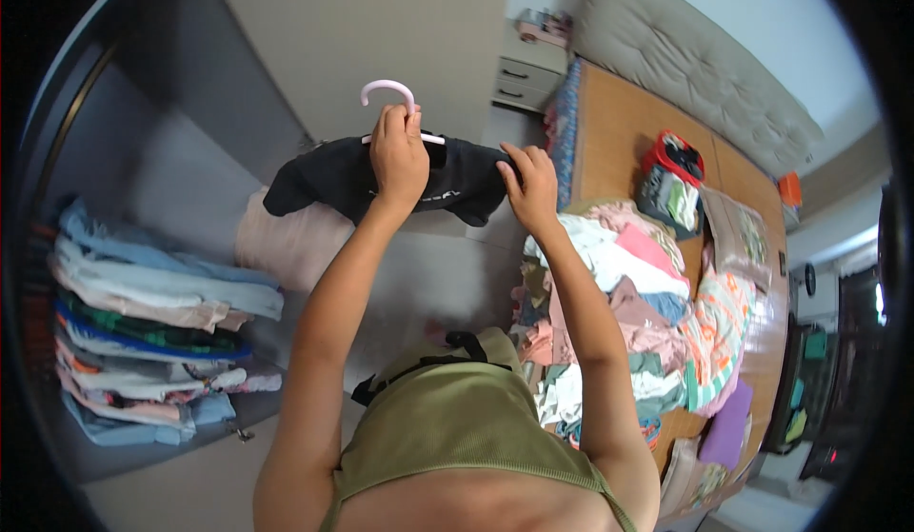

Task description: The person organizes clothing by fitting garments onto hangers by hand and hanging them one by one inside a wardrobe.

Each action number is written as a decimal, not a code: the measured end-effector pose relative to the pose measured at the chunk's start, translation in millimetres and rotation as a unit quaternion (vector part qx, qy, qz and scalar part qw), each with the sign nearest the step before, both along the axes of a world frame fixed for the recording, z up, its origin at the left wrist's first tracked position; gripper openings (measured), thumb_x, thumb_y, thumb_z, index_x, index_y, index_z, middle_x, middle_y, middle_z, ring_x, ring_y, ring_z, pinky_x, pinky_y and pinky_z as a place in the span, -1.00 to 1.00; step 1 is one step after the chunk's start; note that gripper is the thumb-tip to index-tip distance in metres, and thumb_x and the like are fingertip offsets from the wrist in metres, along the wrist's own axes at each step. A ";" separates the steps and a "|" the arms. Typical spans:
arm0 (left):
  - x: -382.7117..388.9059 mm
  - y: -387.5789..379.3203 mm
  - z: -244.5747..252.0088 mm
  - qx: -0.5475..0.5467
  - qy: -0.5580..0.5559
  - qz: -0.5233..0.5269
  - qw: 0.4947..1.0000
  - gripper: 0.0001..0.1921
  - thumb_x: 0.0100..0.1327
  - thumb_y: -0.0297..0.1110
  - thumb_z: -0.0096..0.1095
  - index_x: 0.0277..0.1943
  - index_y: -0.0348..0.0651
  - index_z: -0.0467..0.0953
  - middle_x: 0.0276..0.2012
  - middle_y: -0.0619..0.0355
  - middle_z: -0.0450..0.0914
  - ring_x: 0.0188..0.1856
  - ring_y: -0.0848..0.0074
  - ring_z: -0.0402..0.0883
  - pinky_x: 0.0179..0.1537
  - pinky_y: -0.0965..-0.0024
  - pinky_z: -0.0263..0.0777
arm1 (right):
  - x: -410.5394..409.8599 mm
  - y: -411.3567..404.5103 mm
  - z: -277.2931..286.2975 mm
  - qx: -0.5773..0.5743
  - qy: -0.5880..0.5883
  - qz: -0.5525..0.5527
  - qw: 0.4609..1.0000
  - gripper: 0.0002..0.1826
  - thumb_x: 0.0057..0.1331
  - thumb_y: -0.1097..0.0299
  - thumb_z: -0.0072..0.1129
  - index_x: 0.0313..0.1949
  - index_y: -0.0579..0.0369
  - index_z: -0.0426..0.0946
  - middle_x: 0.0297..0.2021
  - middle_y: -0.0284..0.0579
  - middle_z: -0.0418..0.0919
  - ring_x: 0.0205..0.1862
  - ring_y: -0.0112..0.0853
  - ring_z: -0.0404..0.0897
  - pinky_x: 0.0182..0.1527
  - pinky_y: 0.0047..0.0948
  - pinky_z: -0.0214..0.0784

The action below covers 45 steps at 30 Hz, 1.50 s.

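Observation:
A black short-sleeved top [328,175] hangs in front of me on a pale pink clothes hanger [389,86]. My left hand [400,157] grips the hanger just below its hook, at the neck of the garment. At the right shoulder of the top, my right hand [530,182] pinches the black cloth between thumb and fingers. Pale lettering runs across the chest, partly covered by my left wrist. Most of the hanger's arms are hidden inside the cloth.
A wardrobe shelf at left holds a stack of folded clothes [164,318]. Loose clothes [607,268] are heaped on the bed [614,118] at right, with a grey bin [664,204] and a red basket [678,154] beyond. A wardrobe door [371,25] and a nightstand [525,75] stand ahead.

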State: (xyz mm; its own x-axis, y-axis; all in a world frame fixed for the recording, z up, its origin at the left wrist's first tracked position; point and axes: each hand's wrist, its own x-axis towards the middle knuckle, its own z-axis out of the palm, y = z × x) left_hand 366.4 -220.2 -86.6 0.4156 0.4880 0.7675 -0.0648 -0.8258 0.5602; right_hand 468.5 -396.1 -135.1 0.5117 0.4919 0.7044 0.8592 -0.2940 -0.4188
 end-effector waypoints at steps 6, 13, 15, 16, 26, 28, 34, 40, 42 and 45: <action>-42.4 60.9 6.5 0.042 -0.032 0.119 0.992 -0.87 0.36 -0.42 0.00 -0.14 -0.26 0.44 -0.28 0.04 0.52 -0.23 0.13 0.49 -0.16 0.18 0.30 | -28.0 64.6 13.6 -0.003 0.040 0.139 0.989 -0.76 0.20 0.23 0.24 -0.23 0.10 0.59 -0.42 -0.10 0.49 -0.33 -0.17 0.48 -0.29 -0.28 0.35; -84.5 93.6 21.8 0.053 0.009 0.278 0.959 -0.89 0.33 -0.46 0.02 -0.14 -0.23 0.45 -0.23 0.10 0.57 -0.23 0.16 0.51 -0.14 0.21 0.30 | -49.2 114.4 36.7 -0.087 0.080 0.285 0.951 -0.71 0.24 0.18 0.22 -0.21 0.15 0.58 -0.36 0.00 0.57 -0.32 -0.09 0.55 -0.26 -0.28 0.40; -94.5 100.7 27.2 0.037 0.009 0.311 0.949 -0.89 0.34 -0.45 0.02 -0.14 -0.21 0.46 -0.24 0.10 0.57 -0.23 0.18 0.51 -0.15 0.22 0.29 | -56.0 123.8 38.7 -0.061 0.038 0.291 0.954 -0.68 0.27 0.13 0.16 -0.10 0.06 0.54 -0.35 -0.04 0.59 -0.31 -0.10 0.57 -0.29 -0.20 0.40; -100.9 105.1 28.6 0.038 0.005 0.333 0.942 -0.89 0.34 -0.44 0.01 -0.14 -0.21 0.46 -0.25 0.10 0.56 -0.23 0.19 0.52 -0.16 0.23 0.28 | -63.0 124.0 44.9 -0.086 0.055 0.303 0.948 -0.65 0.30 0.12 0.11 -0.04 0.05 0.50 -0.33 0.00 0.61 -0.27 -0.06 0.59 -0.25 -0.16 0.41; -150.5 144.8 57.2 0.060 -0.031 0.401 0.914 -0.73 0.29 -0.41 0.07 0.03 -0.23 0.47 -0.16 0.02 0.53 -0.07 0.15 0.48 -0.06 0.17 0.29 | -120.8 175.8 62.6 -0.030 0.058 0.355 0.932 -0.75 0.33 0.22 0.08 -0.37 0.16 0.43 -0.54 0.08 0.53 -0.49 0.05 0.52 -0.43 -0.08 0.34; -162.5 151.1 65.6 0.075 -0.041 0.422 0.903 -0.71 0.29 -0.41 0.07 0.05 -0.25 0.46 -0.11 0.01 0.52 -0.03 0.14 0.46 -0.02 0.15 0.29 | -133.9 198.9 70.7 0.005 0.043 0.356 0.933 -0.74 0.34 0.23 0.07 -0.37 0.18 0.41 -0.54 0.11 0.52 -0.49 0.07 0.52 -0.44 -0.06 0.33; -220.1 177.7 80.6 0.083 -0.043 0.456 0.885 -0.66 0.29 -0.39 0.05 0.09 -0.32 0.43 -0.02 -0.03 0.48 0.05 0.09 0.42 0.08 0.11 0.25 | -189.6 277.5 106.5 0.059 0.004 0.374 0.925 -0.73 0.34 0.24 0.06 -0.41 0.20 0.37 -0.55 0.13 0.52 -0.48 0.09 0.53 -0.45 -0.03 0.33; -281.3 203.0 99.8 0.129 -0.016 0.486 0.864 -0.65 0.31 -0.36 0.00 0.09 -0.35 0.42 0.11 -0.08 0.44 0.21 0.07 0.32 0.24 0.09 0.11 | -260.1 368.6 153.4 0.126 -0.038 0.373 0.918 -0.68 0.34 0.18 0.05 -0.45 0.17 0.39 -0.61 0.14 0.52 -0.53 0.08 0.56 -0.47 -0.02 0.38; -295.5 209.6 104.7 0.158 0.012 0.523 0.837 -0.64 0.31 -0.35 -0.01 0.10 -0.36 0.42 0.14 -0.08 0.42 0.26 0.07 0.27 0.28 0.04 0.02 | -282.1 393.3 165.1 0.135 -0.036 0.370 0.919 -0.68 0.34 0.18 0.04 -0.45 0.17 0.39 -0.60 0.14 0.53 -0.53 0.08 0.56 -0.47 -0.02 0.38; -319.1 220.6 112.3 0.169 0.050 0.546 0.819 -0.60 0.32 -0.32 -0.05 0.14 -0.37 0.39 0.21 -0.09 0.37 0.36 0.09 0.15 0.34 -0.09 -0.21 | -311.4 418.4 178.9 0.135 -0.028 0.369 0.919 -0.69 0.34 0.18 0.04 -0.44 0.17 0.39 -0.57 0.14 0.54 -0.51 0.09 0.56 -0.46 -0.01 0.38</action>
